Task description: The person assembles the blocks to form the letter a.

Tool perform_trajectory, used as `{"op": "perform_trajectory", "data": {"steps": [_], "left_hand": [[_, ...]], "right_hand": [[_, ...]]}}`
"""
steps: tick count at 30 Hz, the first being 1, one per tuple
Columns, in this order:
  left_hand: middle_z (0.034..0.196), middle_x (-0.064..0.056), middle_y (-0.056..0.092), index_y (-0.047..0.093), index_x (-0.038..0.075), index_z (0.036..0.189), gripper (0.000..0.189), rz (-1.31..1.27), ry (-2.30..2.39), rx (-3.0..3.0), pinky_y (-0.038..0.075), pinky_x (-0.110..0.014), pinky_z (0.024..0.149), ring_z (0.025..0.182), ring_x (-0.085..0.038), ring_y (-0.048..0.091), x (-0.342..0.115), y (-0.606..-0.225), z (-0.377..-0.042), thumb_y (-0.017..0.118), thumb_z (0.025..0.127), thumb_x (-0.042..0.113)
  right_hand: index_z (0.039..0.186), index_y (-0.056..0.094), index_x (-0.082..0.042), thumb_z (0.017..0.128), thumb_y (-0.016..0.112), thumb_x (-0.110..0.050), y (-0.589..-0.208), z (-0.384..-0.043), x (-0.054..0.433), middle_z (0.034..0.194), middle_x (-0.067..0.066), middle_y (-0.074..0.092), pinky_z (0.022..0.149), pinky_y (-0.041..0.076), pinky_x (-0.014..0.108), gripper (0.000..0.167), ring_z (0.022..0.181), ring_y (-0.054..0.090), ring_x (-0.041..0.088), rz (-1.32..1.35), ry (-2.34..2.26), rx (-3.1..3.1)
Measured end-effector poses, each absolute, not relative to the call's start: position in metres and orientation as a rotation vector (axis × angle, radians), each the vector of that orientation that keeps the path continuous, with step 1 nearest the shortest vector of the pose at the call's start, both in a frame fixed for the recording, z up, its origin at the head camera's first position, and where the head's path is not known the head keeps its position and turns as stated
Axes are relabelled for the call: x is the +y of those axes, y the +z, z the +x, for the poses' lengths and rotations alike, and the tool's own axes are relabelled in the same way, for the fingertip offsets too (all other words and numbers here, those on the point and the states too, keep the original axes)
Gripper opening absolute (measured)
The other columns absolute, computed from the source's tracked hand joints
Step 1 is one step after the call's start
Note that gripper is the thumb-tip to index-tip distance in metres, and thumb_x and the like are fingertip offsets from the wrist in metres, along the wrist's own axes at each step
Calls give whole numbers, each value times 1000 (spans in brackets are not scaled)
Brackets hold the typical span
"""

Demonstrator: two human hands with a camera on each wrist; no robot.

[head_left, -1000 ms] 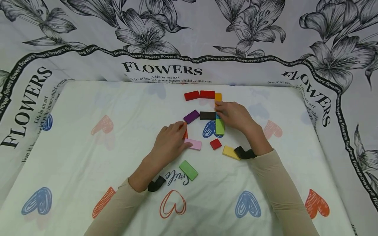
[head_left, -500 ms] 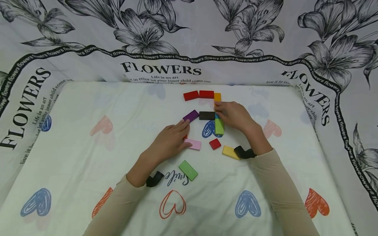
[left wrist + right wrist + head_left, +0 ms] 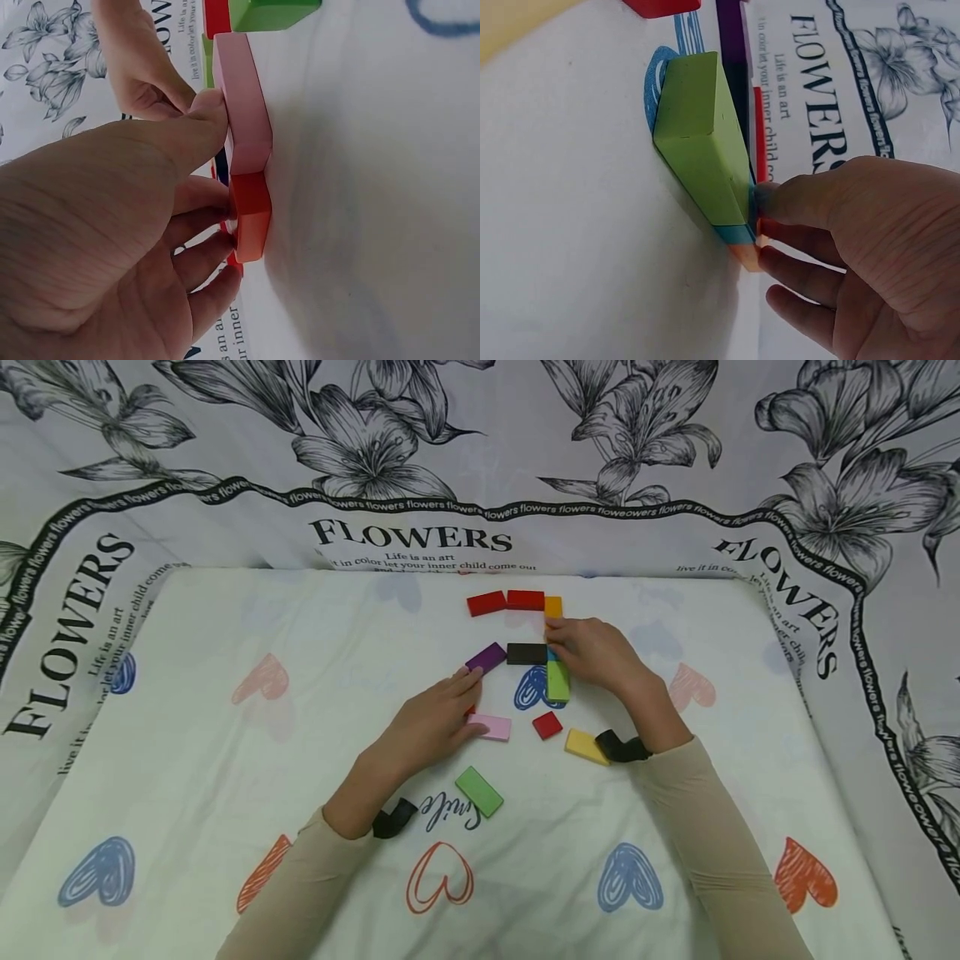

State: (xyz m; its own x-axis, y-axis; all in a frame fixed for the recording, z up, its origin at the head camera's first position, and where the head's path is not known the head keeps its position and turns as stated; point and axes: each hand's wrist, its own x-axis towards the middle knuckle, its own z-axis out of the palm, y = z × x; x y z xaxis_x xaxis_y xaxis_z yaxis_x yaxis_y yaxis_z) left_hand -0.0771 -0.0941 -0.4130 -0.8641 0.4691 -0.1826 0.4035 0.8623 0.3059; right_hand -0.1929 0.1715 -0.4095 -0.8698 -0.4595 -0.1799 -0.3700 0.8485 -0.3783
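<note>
My left hand (image 3: 427,718) lies over a red-orange block (image 3: 251,217), mostly covered in the head view. Its thumb touches the pink block (image 3: 492,727), and its fingertips reach the purple block (image 3: 487,657). In the right wrist view, the thumb of my right hand (image 3: 885,255) touches a blue block (image 3: 733,234), while other fingers rest against an orange block (image 3: 745,257). A lime green block (image 3: 557,682) adjoins the blue one. Between the purple and blue blocks lies a black block (image 3: 527,653). Beyond, two red blocks (image 3: 525,600) lead to the orange one.
A small red block (image 3: 547,725) and a yellow block (image 3: 587,747), partly behind the right wrist's black strap, lie nearer. A green block (image 3: 479,792) is closest to the person. All rest on a white cloth (image 3: 187,760) printed with hearts.
The left hand's fingers have shifted from the red-orange block up to the purple block's near end and spread straighter. The right hand has stayed at the orange and blue blocks.
</note>
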Motion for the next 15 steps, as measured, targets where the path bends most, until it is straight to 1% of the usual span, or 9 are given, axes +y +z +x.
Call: {"op": "perform_trajectory", "data": {"steps": [6, 10, 15], "left_hand": [[173, -13, 35, 40, 4, 162, 80, 583, 334, 2825, 34, -45, 130, 162, -30, 34, -90, -414, -73, 69, 100, 47], [171, -16, 38, 41, 2, 161, 78, 531, 305, 2850, 33, -46, 131, 160, -32, 37, -87, -411, -68, 69, 102, 45], [164, -18, 46, 46, -1, 157, 74, 508, 341, 2905, 43, -44, 124, 150, -33, 50, -85, -410, -62, 71, 102, 41]], "right_hand": [[143, 66, -11, 105, 67, -21, -411, -190, 170, 158, 5, 58, 121, 46, 53, 40, 150, 52, 34, -610, -474, 2776], [142, 67, -10, 104, 67, -21, -410, -187, 169, 158, 7, 58, 120, 47, 54, 40, 150, 51, 34, -604, -452, 2804], [143, 67, -11, 105, 66, -21, -408, -181, 172, 158, 7, 59, 120, 47, 54, 40, 150, 51, 34, -603, -451, 2825]]}}
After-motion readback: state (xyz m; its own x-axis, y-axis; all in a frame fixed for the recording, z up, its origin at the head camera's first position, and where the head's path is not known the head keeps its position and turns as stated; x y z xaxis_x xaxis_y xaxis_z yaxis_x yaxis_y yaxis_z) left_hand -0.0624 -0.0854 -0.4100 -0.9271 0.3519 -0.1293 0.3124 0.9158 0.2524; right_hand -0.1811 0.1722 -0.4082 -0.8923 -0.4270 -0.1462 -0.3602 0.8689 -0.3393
